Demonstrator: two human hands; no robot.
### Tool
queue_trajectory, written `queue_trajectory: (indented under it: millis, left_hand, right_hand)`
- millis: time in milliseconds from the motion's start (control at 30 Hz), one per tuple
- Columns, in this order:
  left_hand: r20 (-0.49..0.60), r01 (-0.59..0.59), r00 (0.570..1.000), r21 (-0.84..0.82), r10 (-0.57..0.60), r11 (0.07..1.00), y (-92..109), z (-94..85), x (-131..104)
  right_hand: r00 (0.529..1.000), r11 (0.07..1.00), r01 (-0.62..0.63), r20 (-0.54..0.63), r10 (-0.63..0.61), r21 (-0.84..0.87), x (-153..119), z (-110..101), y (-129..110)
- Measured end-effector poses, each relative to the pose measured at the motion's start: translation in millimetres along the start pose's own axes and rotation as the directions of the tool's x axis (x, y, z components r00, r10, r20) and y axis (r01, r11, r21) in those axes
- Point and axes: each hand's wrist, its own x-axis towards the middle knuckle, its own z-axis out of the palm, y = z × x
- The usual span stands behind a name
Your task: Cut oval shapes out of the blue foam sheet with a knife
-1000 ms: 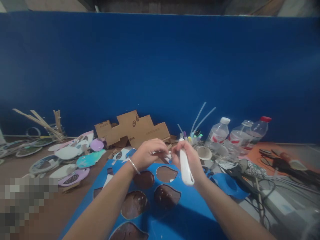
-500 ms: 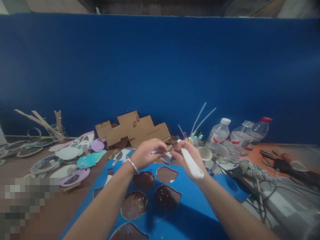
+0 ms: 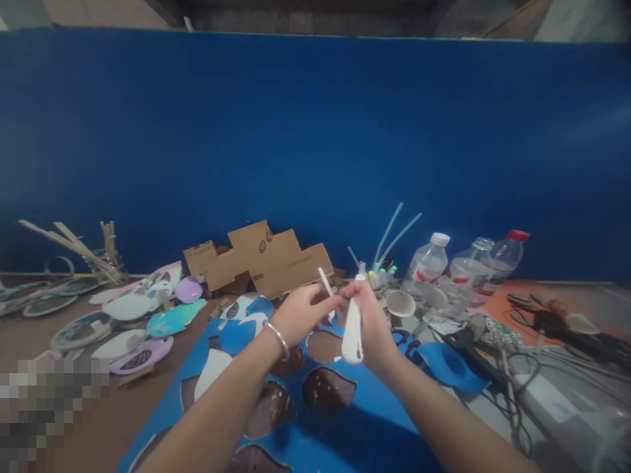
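Observation:
My left hand [image 3: 305, 312], with a silver bangle at its wrist, is closed in a pinch on a thin white strip [image 3: 325, 281] that sticks up past the thumb. Close beside it, my right hand [image 3: 372, 322] is wrapped round a long white handle [image 3: 352, 332] with a hole in its near end. The handle's working tip is hidden by the fingers. Both hands are over a blue sheet [image 3: 384, 407] with leaf-shaped cutouts, through which brown tabletop shows. A white cut piece [image 3: 213, 368] lies on the sheet beside my left forearm.
Cut cardboard [image 3: 276, 263] leans against the blue partition [image 3: 315, 144]. Painted fish shapes [image 3: 142, 355] and a jar of sticks [image 3: 111, 263] are at left. Plastic bottles [image 3: 428, 263], a paper cup [image 3: 401, 303], a blue offcut [image 3: 453, 364] and tangled cables [image 3: 515, 394] crowd the right.
My right hand has turned the white handle from slanted to nearly upright. My left hand has shifted right and lower, and the white strip now points up from its fingers.

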Motion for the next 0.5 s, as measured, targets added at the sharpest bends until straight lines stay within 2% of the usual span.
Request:
queue_trajectory:
  millis: [100,167,333,500]
  left_hand:
    - [0.013,-0.03,0.999,0.049,0.029,0.998,-1,0.4,0]
    - [-0.001,-0.047,0.999,0.092,0.047,0.995,-2,0.8,0]
    - [-0.06,-0.077,0.994,0.24,0.094,0.968,-1,2.8,0]
    - [-0.122,-0.01,0.991,0.309,0.051,0.951,-2,6.1,1]
  right_hand:
    - [1.0,0.998,0.008,-0.008,-0.009,-0.067,-2,2,2]
    - [0.998,0.985,0.058,0.011,-0.057,-0.161,-4,-1,5]
    - [0.965,0.849,0.264,0.136,-0.226,-0.458,-6,-11,16]
    - [0.965,0.834,0.258,0.082,-0.251,-0.488,-1,-15,20]
